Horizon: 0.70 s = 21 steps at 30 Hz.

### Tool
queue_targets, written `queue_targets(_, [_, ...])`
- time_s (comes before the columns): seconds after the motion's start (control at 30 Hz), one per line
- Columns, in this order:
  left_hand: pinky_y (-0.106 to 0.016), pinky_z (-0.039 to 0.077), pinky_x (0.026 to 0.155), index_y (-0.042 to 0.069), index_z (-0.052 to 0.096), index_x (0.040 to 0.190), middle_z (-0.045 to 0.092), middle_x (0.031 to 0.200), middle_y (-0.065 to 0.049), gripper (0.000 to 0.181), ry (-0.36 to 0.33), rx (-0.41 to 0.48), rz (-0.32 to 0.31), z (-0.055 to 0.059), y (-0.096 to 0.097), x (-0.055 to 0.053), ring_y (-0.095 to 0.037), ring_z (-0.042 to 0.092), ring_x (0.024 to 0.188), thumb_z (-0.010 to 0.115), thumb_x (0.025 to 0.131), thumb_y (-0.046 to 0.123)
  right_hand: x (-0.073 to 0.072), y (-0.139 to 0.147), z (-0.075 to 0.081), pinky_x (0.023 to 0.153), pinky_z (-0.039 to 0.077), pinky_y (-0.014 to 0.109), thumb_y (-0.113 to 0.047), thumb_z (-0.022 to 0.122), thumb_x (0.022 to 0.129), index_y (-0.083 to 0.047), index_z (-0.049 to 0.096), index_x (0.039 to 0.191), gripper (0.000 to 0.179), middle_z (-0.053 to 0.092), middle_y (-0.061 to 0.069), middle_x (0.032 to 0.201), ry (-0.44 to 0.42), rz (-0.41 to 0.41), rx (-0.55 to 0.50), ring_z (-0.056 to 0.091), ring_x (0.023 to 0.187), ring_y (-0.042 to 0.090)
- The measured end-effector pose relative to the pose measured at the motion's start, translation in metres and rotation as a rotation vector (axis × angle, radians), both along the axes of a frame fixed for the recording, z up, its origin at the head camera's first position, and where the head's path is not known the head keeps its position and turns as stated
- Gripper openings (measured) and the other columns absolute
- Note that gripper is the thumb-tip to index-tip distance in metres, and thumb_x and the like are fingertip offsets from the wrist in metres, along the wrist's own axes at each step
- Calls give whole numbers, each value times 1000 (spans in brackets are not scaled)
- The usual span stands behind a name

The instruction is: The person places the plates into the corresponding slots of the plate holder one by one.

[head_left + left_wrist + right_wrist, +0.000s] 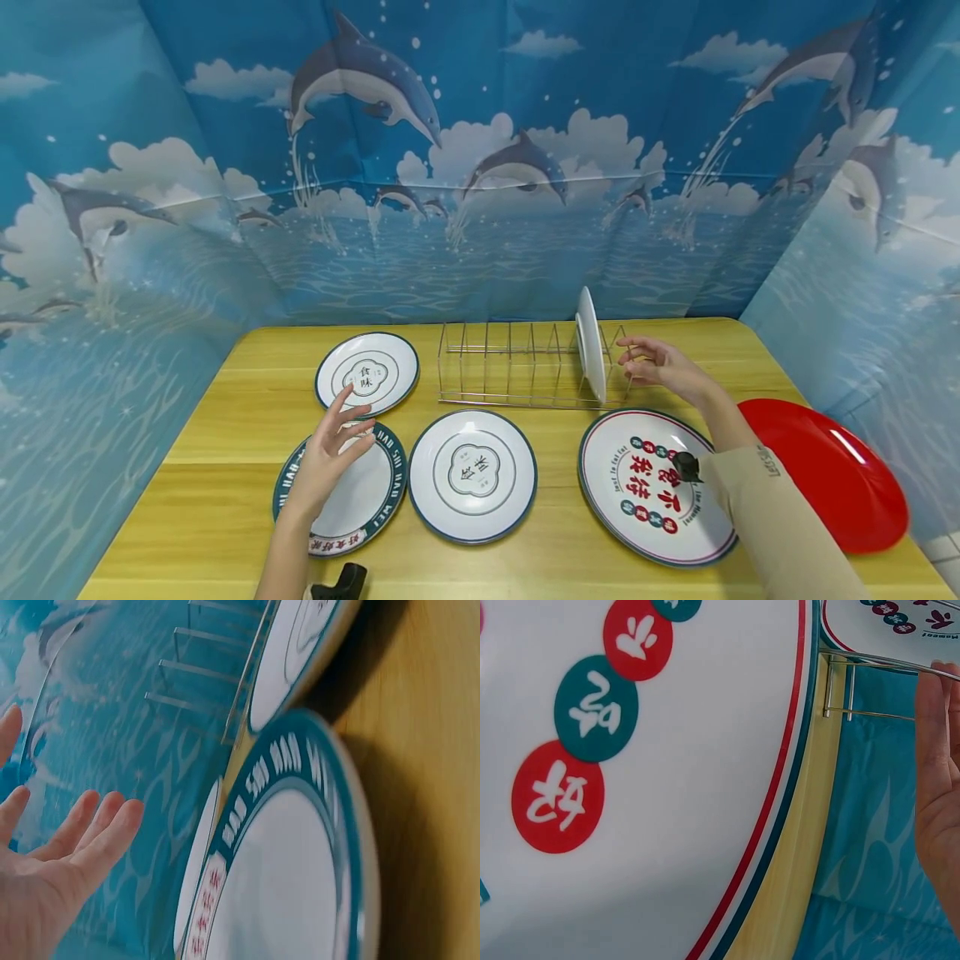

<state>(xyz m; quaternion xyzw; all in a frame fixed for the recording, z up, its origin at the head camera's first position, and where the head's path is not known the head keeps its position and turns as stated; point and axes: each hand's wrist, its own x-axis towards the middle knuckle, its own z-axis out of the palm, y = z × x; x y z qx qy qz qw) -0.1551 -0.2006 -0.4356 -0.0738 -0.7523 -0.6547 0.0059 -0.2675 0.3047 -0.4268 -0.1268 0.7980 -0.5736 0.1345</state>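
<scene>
A white plate [591,346] stands on edge in the right part of a wire dish rack [498,404]. Just right of that plate is my right hand [663,367], fingers loosely bent around nothing; in the right wrist view its fingertips [932,675] are right at the rack's wire. My left hand [330,450] hovers over a green-rimmed plate [393,467], fingers spread and holding nothing. Behind it lies a smaller white plate [401,367] with a dark rim. The left wrist view shows the left palm [37,900] beside the green-rimmed plate.
Another dark-rimmed white plate [472,517] lies in front of the rack. Nearer my right forearm is a large plate with red lettering [611,533], its edge suggesting a stack. A red oval platter [847,492] sits at the right edge. A dolphin-print curtain [420,275] hangs behind the wooden table [187,500].
</scene>
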Motion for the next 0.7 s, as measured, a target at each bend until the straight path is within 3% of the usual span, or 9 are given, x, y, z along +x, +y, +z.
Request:
queue_targets(0.1, [-15,45,88,22,18,147,41,131,-18,74,9,1,32,-4,-15,6,-19,52,115,59,88,5,1,0,1,83,52,34,-17,56,92,-11,42,129,40,46,26,114,5,8,-3,57,96,28])
queue_targets(0.3, [-13,47,83,16,18,147,42,128,-20,75,5,-48,118,-10,-42,19,-7,56,106,60,86,1,1,0,1,83,52,34,-16,55,92,-5,39,131,43,47,23,112,6,12,-6,58,94,24])
queue_targets(0.43, [-10,45,81,20,18,147,47,125,-9,74,-14,-104,147,-16,-61,29,-2,56,103,60,87,4,1,0,1,85,52,38,-17,55,92,-3,37,132,46,45,27,114,0,6,1,57,96,28])
queue_targets(0.57, [-8,44,81,19,20,147,49,120,6,74,-6,-99,178,-19,-79,40,2,54,102,60,87,2,1,0,0,86,51,39,-18,56,92,-7,39,131,43,45,27,115,-4,2,-2,55,98,32])
queue_targets(0.7, [-5,43,79,18,17,147,47,117,11,77,-47,-109,228,-22,-95,48,8,50,100,61,86,4,0,0,0,85,51,40,-17,55,92,-10,41,129,41,46,25,114,-4,4,-6,55,98,32])
